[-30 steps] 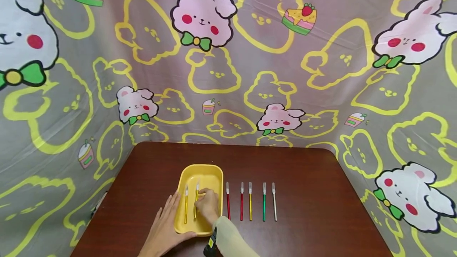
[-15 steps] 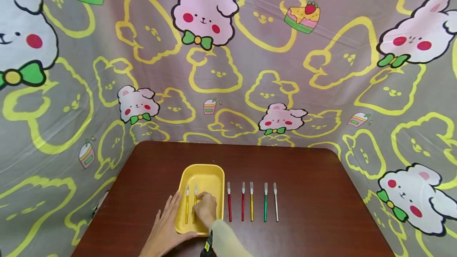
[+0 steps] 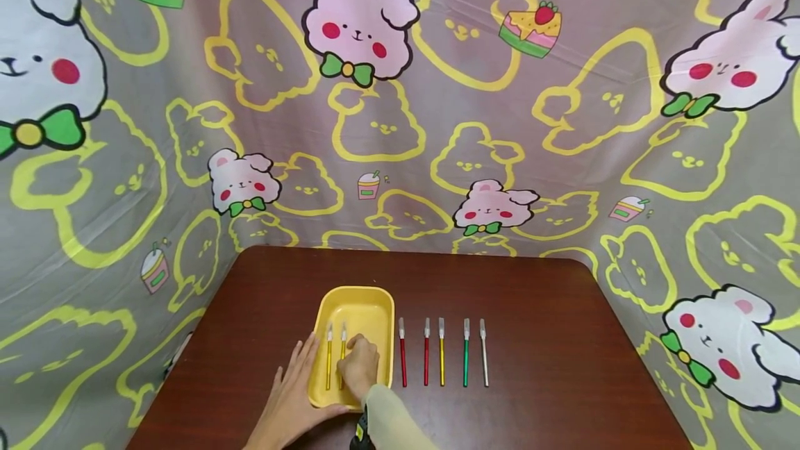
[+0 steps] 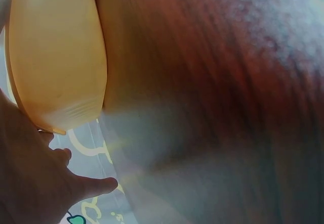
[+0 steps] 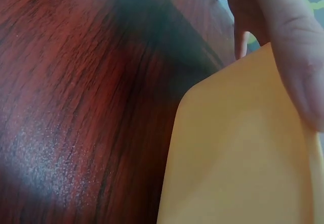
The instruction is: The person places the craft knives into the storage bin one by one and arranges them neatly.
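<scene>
The yellow tray stands on the brown table, two yellow craft knives with clear caps inside it. The left craft knife lies lengthwise along the tray's left side, apart from either hand. My right hand reaches into the tray and pinches the handle of the other yellow craft knife, which lies nearly parallel to the first; my fingers hide part of its lower half. My left hand rests against the tray's left side with straight fingers, thumb along the near rim. The left wrist view shows the tray wall close up.
Right of the tray lie several capped craft knives in a row: a red knife, another red knife, a yellow knife, a green knife and a silver knife. A patterned curtain surrounds the table.
The yellow craft knife under my right hand has turned from slightly tilted to nearly parallel with the left one. My right hand has shifted slightly; my left hand stays against the tray.
</scene>
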Action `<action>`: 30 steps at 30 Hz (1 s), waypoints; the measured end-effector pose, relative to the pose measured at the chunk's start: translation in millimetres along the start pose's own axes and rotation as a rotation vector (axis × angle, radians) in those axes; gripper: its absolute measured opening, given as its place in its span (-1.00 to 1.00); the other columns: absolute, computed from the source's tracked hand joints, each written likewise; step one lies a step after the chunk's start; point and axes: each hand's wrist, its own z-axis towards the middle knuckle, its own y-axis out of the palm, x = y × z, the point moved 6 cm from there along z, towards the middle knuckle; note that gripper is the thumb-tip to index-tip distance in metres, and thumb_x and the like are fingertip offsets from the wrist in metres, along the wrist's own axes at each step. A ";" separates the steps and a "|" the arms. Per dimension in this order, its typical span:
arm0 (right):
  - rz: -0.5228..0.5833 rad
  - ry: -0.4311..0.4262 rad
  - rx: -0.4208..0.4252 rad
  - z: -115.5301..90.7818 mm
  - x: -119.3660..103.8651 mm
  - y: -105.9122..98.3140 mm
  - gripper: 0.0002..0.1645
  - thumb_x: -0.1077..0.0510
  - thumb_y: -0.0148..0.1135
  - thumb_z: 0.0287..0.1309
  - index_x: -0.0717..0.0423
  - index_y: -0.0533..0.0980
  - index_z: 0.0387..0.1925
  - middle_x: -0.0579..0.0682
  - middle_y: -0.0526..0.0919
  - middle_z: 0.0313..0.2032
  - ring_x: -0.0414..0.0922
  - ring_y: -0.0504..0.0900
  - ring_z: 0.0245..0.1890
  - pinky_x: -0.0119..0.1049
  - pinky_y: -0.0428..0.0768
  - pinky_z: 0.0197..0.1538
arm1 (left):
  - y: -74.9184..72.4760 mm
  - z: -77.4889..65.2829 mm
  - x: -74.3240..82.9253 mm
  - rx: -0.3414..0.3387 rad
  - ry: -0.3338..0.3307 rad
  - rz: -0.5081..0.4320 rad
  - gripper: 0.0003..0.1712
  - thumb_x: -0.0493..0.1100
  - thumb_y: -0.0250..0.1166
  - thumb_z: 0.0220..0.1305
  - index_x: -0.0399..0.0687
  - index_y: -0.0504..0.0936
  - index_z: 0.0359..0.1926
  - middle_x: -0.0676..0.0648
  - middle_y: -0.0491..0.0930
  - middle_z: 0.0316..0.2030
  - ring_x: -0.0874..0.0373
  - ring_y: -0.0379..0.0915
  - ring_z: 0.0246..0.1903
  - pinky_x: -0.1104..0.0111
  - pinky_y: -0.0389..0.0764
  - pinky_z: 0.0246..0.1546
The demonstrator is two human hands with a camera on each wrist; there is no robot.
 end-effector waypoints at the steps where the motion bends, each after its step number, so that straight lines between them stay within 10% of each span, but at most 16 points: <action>1: 0.001 -0.001 0.001 -0.1 -0.1 -0.8 -0.63 0.43 0.68 -0.23 0.19 0.64 -0.37 -0.02 0.65 -0.51 -0.08 0.61 -0.47 -0.26 0.63 -0.39 | 0.0 -0.2 0.0 0.000 0.000 0.000 0.60 0.69 0.45 -0.14 -0.02 -0.01 0.72 -0.12 -0.02 0.68 -0.29 -0.05 0.60 -0.56 0.21 0.25; 24: 0.181 -0.067 -0.024 10.5 -19.5 -40.7 -0.60 0.50 0.58 -0.18 0.27 0.67 -0.22 0.04 0.68 -0.44 -0.23 0.56 -0.50 -0.42 0.54 -0.50 | -3.4 -2.7 3.2 0.078 0.072 0.008 0.57 0.63 0.51 -0.15 -0.12 0.09 0.68 -0.14 0.07 0.66 -0.33 0.04 0.56 -0.55 0.27 0.22; 30: 0.183 -0.080 -0.002 16.9 -26.2 -66.0 -0.63 0.45 0.54 -0.17 0.20 0.70 -0.23 0.06 0.75 -0.40 -0.20 0.65 -0.49 -0.19 0.71 -0.26 | -5.8 -3.2 5.8 0.109 0.095 0.004 0.55 0.57 0.56 -0.16 -0.14 0.11 0.67 -0.14 0.10 0.65 -0.34 0.08 0.55 -0.55 0.28 0.20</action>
